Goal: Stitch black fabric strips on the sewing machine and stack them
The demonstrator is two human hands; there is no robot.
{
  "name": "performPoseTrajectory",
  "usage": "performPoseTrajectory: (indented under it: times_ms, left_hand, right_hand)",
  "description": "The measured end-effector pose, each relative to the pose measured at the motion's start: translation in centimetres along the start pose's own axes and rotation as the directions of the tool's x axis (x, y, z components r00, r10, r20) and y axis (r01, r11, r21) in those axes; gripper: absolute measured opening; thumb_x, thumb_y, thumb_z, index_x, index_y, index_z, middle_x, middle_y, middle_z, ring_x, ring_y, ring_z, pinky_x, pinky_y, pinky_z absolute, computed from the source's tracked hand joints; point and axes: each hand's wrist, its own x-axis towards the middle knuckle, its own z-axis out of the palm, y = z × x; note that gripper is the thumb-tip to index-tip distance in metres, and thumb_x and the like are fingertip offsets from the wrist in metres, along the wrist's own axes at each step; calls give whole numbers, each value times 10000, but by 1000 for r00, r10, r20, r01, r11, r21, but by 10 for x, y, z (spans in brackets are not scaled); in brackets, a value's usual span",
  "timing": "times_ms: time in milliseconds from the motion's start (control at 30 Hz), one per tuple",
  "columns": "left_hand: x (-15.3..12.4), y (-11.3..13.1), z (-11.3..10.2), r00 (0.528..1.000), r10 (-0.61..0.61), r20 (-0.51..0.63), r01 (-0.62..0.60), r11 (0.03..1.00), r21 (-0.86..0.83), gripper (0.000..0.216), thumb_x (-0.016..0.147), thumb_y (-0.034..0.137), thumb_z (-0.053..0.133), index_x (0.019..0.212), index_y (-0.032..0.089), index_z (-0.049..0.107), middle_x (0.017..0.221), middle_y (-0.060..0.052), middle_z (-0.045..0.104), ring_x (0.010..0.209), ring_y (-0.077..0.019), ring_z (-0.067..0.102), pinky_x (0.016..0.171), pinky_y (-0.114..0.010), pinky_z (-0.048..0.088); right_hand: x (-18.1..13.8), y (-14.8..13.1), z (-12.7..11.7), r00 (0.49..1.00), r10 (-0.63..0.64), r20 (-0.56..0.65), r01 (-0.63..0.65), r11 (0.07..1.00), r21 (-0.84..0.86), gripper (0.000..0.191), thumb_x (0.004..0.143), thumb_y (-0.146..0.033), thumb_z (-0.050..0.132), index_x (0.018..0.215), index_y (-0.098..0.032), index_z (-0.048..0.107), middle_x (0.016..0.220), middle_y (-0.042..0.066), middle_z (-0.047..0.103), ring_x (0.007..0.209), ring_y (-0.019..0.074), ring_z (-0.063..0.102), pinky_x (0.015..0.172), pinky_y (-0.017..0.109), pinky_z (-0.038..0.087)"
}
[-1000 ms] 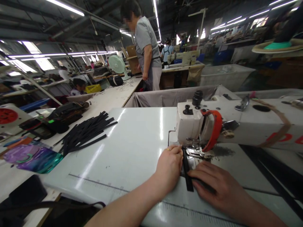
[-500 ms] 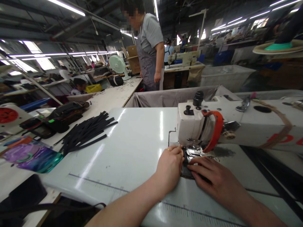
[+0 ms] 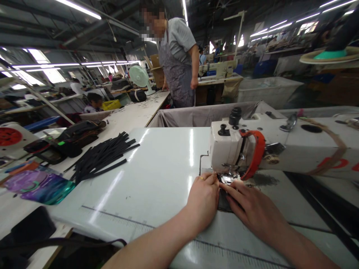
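Note:
At the sewing machine (image 3: 227, 145), a small dark flat piece of material (image 3: 224, 203) lies on the bed by the metal presser foot (image 3: 226, 179). My left hand (image 3: 203, 194), with a ring on one finger, is closed at the left edge of that piece, fingers curled and pressed together. From the right, my right hand (image 3: 249, 198) reaches over it with fingers stretched and thumb apart, fingertips touching the piece close to the foot. Both hands hide part of the material, and the needle cannot be made out.
Black strips (image 3: 103, 157) lie in a bundle at the table's left. Beside them are a purple-teal plastic packet (image 3: 42, 186) and dark bags (image 3: 75, 136). More black straps (image 3: 316, 201) run under the machine arm. A cloth-lined bin (image 3: 196, 116) stands behind; a person in an apron (image 3: 179, 71) is beyond it.
My right hand's fingers have moved left and forward, nearer my left hand and the presser foot. My left hand has barely shifted. The person in the apron has turned and leaned left.

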Motion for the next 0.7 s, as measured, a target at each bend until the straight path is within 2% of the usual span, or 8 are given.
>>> performPoseTrajectory:
  times_ms: [167,400,700]
  left_hand:
    - [0,1,1,999,-13,32,12,999,34,240,973,170,424,1018,117,654,1198,-126,649,1151,-247,554,1013,-427,472]
    - [3,2,-3,999,-10,34,8,999,47,196,941,153,466,922,141,661,1129,-114,662,1086,-247,566,980,-429,479]
    - [3,0,-5,999,18,34,-19,999,31,244,969,177,426,984,131,665,1187,-129,653,1094,-239,572,976,-424,488]
  right_hand:
    - [-3,2,4,1000,7,14,-8,1000,15,355,978,-218,351,1240,-166,585,1060,117,667,862,248,650,719,395,553]
    - [-5,3,7,999,28,37,-30,999,46,357,971,-222,383,1275,-171,563,1061,111,667,865,247,650,726,396,552]
    - [-6,3,6,999,48,3,-48,995,83,321,971,-231,391,1211,-177,596,1013,95,679,843,240,655,720,388,546]
